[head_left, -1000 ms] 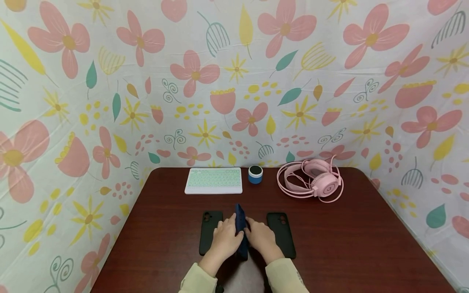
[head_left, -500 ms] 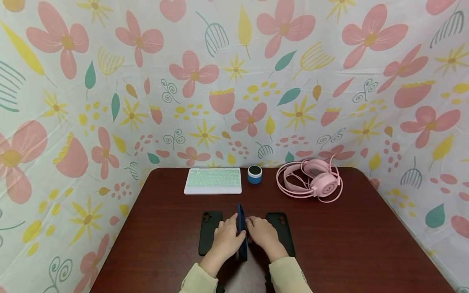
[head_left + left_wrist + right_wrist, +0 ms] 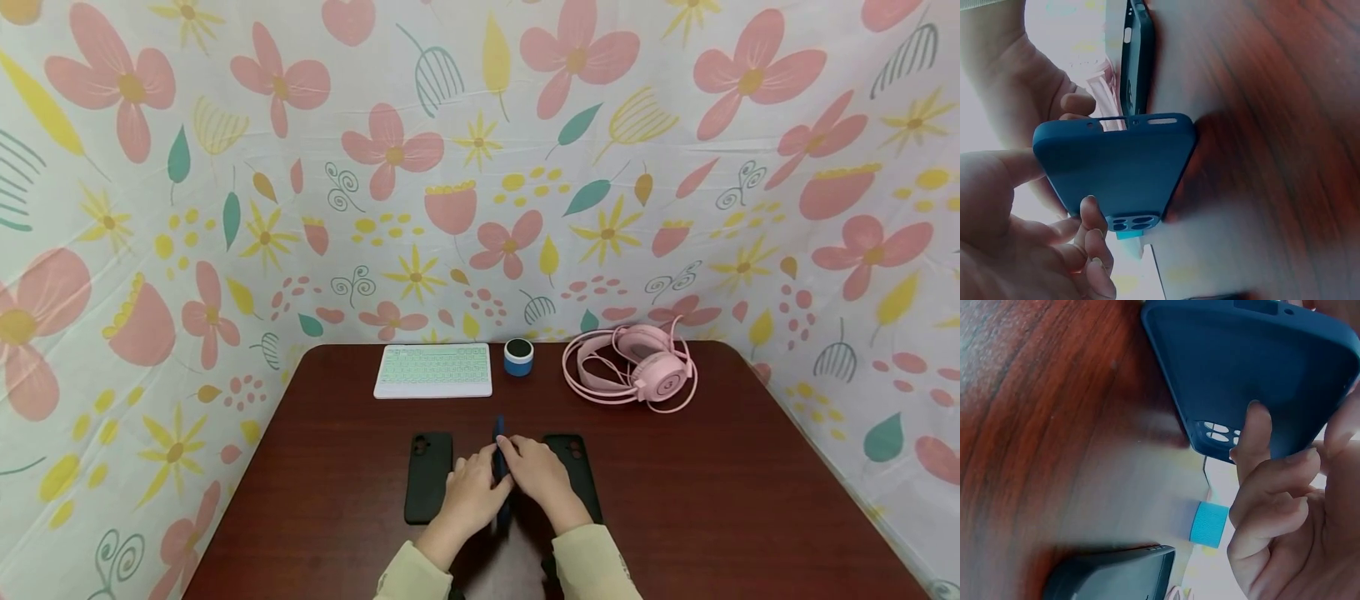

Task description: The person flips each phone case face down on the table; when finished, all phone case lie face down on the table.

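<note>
A dark blue phone case (image 3: 1122, 162) stands on its long side edge on the table, between both hands. My left hand (image 3: 471, 492) pinches it from the left, thumb at the upper edge and fingers by the outer back near the camera cutouts. My right hand (image 3: 538, 471) holds it from the right; in the right wrist view a finger presses on the inside of the blue case (image 3: 1241, 369). Left of the hands lies a black phone case (image 3: 428, 479). Another black phone case (image 3: 583, 479) lies to the right, partly behind the right hand and forearm.
Along the back of the brown table (image 3: 712, 475) lie a white keyboard (image 3: 433, 371), a small blue-and-white cylinder (image 3: 518, 358) with a dark top, and pink headphones (image 3: 637, 367). A floral cloth (image 3: 480, 167) hangs behind and at both sides.
The blue case has turned slightly and shifted right. My right thumb has come up onto its upper edge, and the left hand has moved a little right with it.
</note>
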`<action>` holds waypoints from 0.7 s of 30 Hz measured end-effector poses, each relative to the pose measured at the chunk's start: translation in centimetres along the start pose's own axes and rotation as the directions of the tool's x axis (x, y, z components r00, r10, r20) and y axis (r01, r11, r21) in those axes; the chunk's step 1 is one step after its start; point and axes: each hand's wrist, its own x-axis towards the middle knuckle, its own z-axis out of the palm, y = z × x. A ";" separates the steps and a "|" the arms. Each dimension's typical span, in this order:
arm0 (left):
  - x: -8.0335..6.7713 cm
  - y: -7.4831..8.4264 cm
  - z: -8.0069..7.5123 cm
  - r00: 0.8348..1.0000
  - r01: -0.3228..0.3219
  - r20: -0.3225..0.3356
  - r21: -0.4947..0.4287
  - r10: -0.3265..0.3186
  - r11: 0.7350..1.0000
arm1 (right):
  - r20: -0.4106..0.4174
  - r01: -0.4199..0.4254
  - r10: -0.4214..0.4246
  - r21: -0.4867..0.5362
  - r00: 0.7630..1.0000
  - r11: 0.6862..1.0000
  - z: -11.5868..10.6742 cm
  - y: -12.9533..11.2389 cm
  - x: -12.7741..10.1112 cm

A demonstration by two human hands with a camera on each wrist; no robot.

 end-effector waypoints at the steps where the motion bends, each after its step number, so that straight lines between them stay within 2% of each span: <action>1: 0.0 0.0 0.1 1.000 0.002 0.001 0.003 -0.002 1.000 | 0.001 0.002 -0.002 -0.002 1.000 1.000 0.0 0.0 0.0; 7: 0.1 -0.2 0.4 1.000 0.012 0.025 0.011 -0.012 1.000 | -0.002 0.001 -0.001 -0.003 1.000 1.000 -0.1 -0.1 0.0; 14: -0.2 -0.5 -0.4 0.995 0.018 0.100 -0.103 -0.008 0.995 | -0.019 0.002 -0.002 0.004 1.000 1.000 -0.2 -0.1 0.0; 21: -0.2 -1.0 -0.6 0.998 0.046 0.054 -0.044 -0.043 0.998 | -0.030 -0.002 0.002 0.013 1.000 1.000 -0.3 -0.1 0.2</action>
